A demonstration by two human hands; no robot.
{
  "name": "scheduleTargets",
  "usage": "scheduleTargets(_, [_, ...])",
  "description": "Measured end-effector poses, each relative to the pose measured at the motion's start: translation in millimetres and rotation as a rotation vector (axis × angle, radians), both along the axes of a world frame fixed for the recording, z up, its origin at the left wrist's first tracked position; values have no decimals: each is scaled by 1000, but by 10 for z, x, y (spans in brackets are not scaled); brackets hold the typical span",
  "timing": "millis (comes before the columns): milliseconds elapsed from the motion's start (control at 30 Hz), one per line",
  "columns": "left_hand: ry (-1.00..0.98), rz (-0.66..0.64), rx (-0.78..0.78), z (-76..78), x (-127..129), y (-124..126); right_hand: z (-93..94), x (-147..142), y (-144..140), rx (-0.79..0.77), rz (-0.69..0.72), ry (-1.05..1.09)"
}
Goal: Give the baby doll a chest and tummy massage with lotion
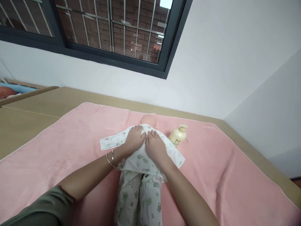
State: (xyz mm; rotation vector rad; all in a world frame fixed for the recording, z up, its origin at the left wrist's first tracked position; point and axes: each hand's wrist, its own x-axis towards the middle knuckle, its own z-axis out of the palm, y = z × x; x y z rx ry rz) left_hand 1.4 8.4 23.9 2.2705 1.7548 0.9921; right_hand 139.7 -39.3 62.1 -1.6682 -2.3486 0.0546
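A baby doll lies on its back on a pink blanket (199, 191), its bald head (148, 120) pointing away from me. It wears a white printed shirt (141, 160) and matching printed trousers (150, 197). My left hand (135, 138) rests on the upper chest, just below the neck, fingers laid over the cloth and thumb toward the middle. Beside it, my right hand (155, 146) lies on the other half of the chest with its fingers stretched toward the neck. Both sleeves of the shirt spread out sideways. The doll's face is mostly hidden.
A pale yellow pump bottle (178, 135) stands on the blanket right of the doll's shoulder. The blanket covers a wooden surface (42, 102) against a white wall (223, 56). Above is a dark-framed, barred window (113, 28). At the far left edge is a blue item (25, 89).
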Motion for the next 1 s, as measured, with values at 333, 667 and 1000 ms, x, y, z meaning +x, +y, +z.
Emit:
scheduleTargets(333, [86, 19, 109, -32, 69, -154, -26, 170, 214, -125, -45, 100])
scheduleTargets(667, [156, -62, -10, 83, -13, -95, 38, 60, 71, -97, -110, 38])
scheduleTargets(1000, [300, -36, 90, -41, 136, -298, 68, 174, 172, -110, -57, 121])
